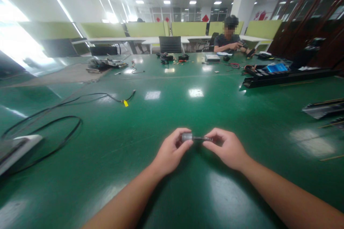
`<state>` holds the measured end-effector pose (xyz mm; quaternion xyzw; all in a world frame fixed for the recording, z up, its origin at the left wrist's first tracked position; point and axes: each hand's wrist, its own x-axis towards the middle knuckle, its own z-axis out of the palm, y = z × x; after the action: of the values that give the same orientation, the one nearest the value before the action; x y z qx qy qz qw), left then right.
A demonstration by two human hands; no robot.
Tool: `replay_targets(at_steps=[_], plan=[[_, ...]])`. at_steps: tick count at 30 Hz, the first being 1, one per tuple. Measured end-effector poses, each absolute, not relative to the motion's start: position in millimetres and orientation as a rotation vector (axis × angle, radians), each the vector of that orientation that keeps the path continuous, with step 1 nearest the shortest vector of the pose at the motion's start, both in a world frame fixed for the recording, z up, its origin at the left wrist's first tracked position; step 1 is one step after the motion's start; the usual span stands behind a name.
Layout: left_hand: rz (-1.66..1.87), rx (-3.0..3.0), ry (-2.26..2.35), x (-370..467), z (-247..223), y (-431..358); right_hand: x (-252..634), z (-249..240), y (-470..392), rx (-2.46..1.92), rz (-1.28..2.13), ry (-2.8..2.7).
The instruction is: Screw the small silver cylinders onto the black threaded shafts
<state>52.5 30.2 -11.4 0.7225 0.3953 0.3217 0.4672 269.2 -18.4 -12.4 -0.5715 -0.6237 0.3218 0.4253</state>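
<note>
Above the green tabletop [166, 114], both my hands hold a small part between them. My left hand [172, 152] pinches a short grey metallic cylinder [187, 136] between thumb and fingers. From its right end a thin dark rod [199, 138] reaches across to my right hand [228, 148]. That hand grips the rod's far end with thumb and index finger. Whether cylinder and rod are one piece or two, I cannot tell. The fingers hide part of both ends.
A black cable [77, 96] with a yellow tag [125, 103] curves over the left side. Black metal channels [285, 78] lie at the right. Across the table, a person [228, 41] sits handling something, near a grey box [212, 58] and several loose parts [166, 57].
</note>
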Motion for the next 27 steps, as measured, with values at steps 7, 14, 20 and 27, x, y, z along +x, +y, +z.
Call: replay_targets(at_steps=[7,14,20,27], plan=[[0.810,1.745,0.963,54,-9,28,272,-11,-18,-1.406,0.810,-1.550],[0.829,1.709,0.957,55,-10,29,276,-14,-14,-1.424,0.807,-1.549],[0.824,1.695,0.954,53,-13,31,277,-14,-14,-1.421,0.806,-1.547],[1.030,1.619,0.959,53,-14,33,283,-17,-6,-1.286,0.900,-1.258]])
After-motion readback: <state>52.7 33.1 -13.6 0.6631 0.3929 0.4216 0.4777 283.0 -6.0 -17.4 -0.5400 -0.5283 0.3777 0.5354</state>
